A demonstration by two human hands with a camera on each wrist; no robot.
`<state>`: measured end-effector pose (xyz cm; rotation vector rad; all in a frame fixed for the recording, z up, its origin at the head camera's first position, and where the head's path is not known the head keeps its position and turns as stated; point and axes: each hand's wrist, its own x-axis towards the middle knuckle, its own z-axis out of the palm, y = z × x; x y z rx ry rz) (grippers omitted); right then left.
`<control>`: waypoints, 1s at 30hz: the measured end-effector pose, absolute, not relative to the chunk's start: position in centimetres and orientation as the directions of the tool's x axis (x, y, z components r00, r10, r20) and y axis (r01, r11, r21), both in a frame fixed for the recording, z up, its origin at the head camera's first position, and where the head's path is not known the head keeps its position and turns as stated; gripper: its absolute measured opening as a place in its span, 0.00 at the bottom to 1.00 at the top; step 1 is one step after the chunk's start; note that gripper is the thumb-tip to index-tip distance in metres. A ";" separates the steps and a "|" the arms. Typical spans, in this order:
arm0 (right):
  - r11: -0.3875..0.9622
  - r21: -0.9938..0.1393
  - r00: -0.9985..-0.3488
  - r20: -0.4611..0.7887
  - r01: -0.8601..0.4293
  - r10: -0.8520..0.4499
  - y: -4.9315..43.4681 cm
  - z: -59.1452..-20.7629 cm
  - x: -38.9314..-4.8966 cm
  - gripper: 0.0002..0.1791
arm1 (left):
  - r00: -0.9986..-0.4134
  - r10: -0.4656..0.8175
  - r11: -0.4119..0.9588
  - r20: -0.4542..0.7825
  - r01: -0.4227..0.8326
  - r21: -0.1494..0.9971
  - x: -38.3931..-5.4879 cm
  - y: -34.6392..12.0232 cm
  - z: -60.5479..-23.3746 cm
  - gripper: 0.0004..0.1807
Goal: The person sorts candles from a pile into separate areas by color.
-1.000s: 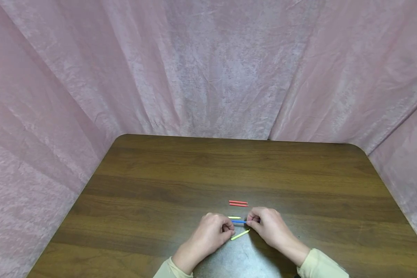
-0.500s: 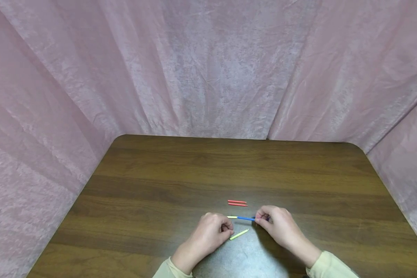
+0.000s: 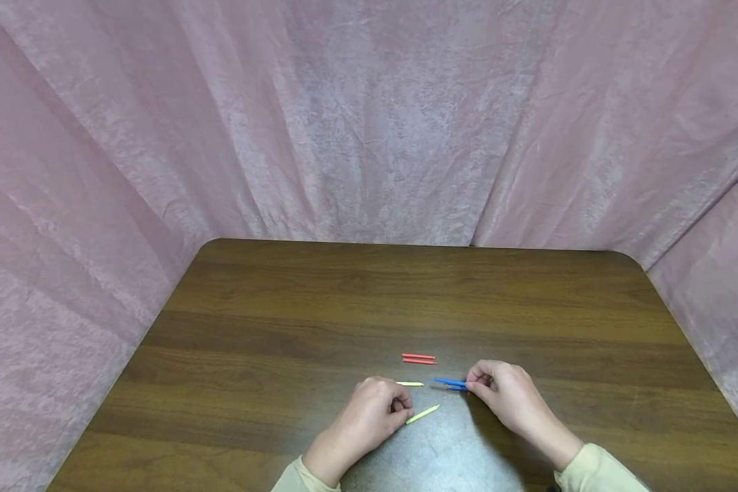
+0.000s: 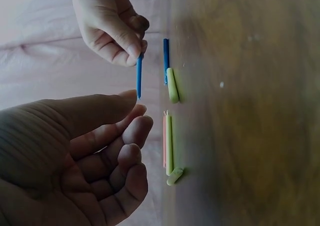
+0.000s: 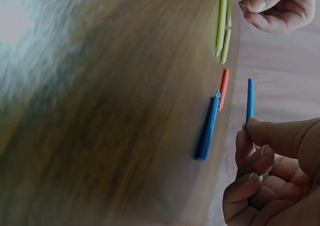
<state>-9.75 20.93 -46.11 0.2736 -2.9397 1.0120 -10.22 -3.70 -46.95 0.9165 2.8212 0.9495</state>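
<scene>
My right hand pinches a slim blue candle between thumb and fingertip, raised off the table. Below it, another blue candle lies on the wood. My left hand is loosely curled with nothing in its fingers, as the left wrist view shows. Beside its thumb lies a slanted yellow candle; a second yellow candle is partly hidden behind this hand. In the right wrist view, several yellow candles lie near the left hand.
Two red candles lie side by side beyond the hands. The brown wooden table has rounded far corners. Pink curtains hang behind it and at both sides.
My right hand has moved right and slightly away, lifting the blue candle off the yellow ones to above the other blue candle. The left hand has stayed in place.
</scene>
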 end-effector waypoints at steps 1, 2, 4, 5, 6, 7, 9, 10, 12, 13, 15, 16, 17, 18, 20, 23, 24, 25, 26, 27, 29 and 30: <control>0.776 -0.607 -0.984 0.079 -0.174 -0.159 21.0 -46.1 -9.8 0.10 | -0.825 0.543 0.644 0.156 0.528 0.554 -10.2 -3.7 -47.0 0.06; 0.776 -0.607 -0.984 0.079 -0.173 -0.158 21.1 -46.1 -9.8 0.10 | -0.824 0.544 0.646 0.155 0.530 0.549 -10.2 -3.7 -47.0 0.07; 0.778 -0.605 -0.985 0.077 -0.171 -0.157 21.3 -46.2 -9.8 0.09 | -0.824 0.546 0.652 0.151 0.531 0.541 -10.1 -3.7 -47.0 0.07; 0.779 -0.605 -0.985 0.075 -0.169 -0.156 21.4 -46.2 -9.9 0.09 | -0.824 0.547 0.654 0.149 0.531 0.539 -10.1 -3.6 -47.0 0.07; 0.780 -0.603 -0.985 0.072 -0.167 -0.155 21.5 -46.2 -9.9 0.09 | -0.824 0.547 0.656 0.148 0.532 0.536 -10.1 -3.6 -47.0 0.07; 0.781 -0.603 -0.986 0.069 -0.165 -0.154 21.6 -46.2 -9.9 0.09 | -0.824 0.548 0.658 0.146 0.532 0.533 -10.1 -3.6 -47.0 0.07; 0.785 -0.598 -0.986 0.067 -0.163 -0.154 21.8 -46.2 -9.9 0.09 | -0.824 0.548 0.660 0.146 0.533 0.529 -10.1 -3.5 -47.0 0.07; 0.787 -0.596 -0.986 0.065 -0.161 -0.152 21.9 -46.2 -9.9 0.09 | -0.823 0.548 0.662 0.149 0.535 0.525 -10.1 -3.5 -47.1 0.07; 0.791 -0.591 -0.986 0.065 -0.160 -0.151 22.0 -46.3 -10.0 0.09 | -0.824 0.546 0.664 0.155 0.537 0.520 -10.1 -3.5 -47.1 0.06; 0.792 -0.589 -0.987 0.065 -0.159 -0.150 22.1 -46.3 -10.1 0.09 | -0.824 0.545 0.664 0.157 0.538 0.519 -10.1 -3.5 -47.1 0.06; 0.796 -0.584 -0.987 0.066 -0.159 -0.148 22.2 -46.4 -10.2 0.09 | -0.823 0.545 0.662 0.161 0.540 0.520 -10.1 -3.4 -47.1 0.06; 0.797 -0.582 -0.987 0.065 -0.158 -0.147 22.3 -46.4 -10.2 0.09 | -0.822 0.546 0.662 0.162 0.541 0.519 -10.2 -3.4 -47.1 0.06; 0.800 -0.580 -0.987 0.065 -0.157 -0.147 22.4 -46.5 -10.3 0.09 | -0.822 0.547 0.661 0.161 0.541 0.520 -10.2 -3.4 -47.1 0.06; 0.802 -0.578 -0.987 0.063 -0.154 -0.145 22.5 -46.5 -10.3 0.09 | -0.821 0.549 0.660 0.160 0.542 0.520 -10.2 -3.4 -47.1 0.06; 0.805 -0.575 -0.988 0.057 -0.147 -0.140 22.6 -46.6 -10.4 0.09 | -0.819 0.552 0.661 0.155 0.544 0.517 -10.1 -3.4 -47.1 0.07; 0.811 -0.568 -0.989 0.052 -0.141 -0.135 22.8 -46.7 -10.5 0.09 | -0.819 0.554 0.671 0.147 0.544 0.503 -10.1 -3.3 -47.1 0.08; 0.813 -0.565 -0.989 0.053 -0.142 -0.136 22.9 -46.7 -10.5 0.09 | -0.819 0.555 0.675 0.145 0.544 0.498 -10.1 -3.3 -47.1 0.08; 0.814 -0.562 -0.989 0.055 -0.144 -0.137 22.9 -46.7 -10.6 0.09 | -0.820 0.555 0.678 0.142 0.544 0.494 -10.1 -3.3 -47.1 0.08; 0.815 -0.560 -0.989 0.058 -0.147 -0.139 23.0 -46.7 -10.6 0.09 | -0.820 0.555 0.680 0.140 0.545 0.491 -10.1 -3.3 -47.1 0.08; 0.816 -0.558 -0.988 0.061 -0.151 -0.141 23.0 -46.8 -10.6 0.09 | -0.819 0.556 0.681 0.140 0.546 0.488 -10.1 -3.3 -47.1 0.08; 0.816 -0.556 -0.987 0.066 -0.158 -0.146 23.1 -46.8 -10.7 0.10 | -0.817 0.558 0.683 0.142 0.550 0.481 -10.1 -3.2 -47.1 0.08; 0.816 -0.555 -0.987 0.067 -0.161 -0.149 23.1 -46.9 -10.7 0.10 | -0.816 0.560 0.684 0.143 0.553 0.476 -10.1 -3.2 -47.1 0.08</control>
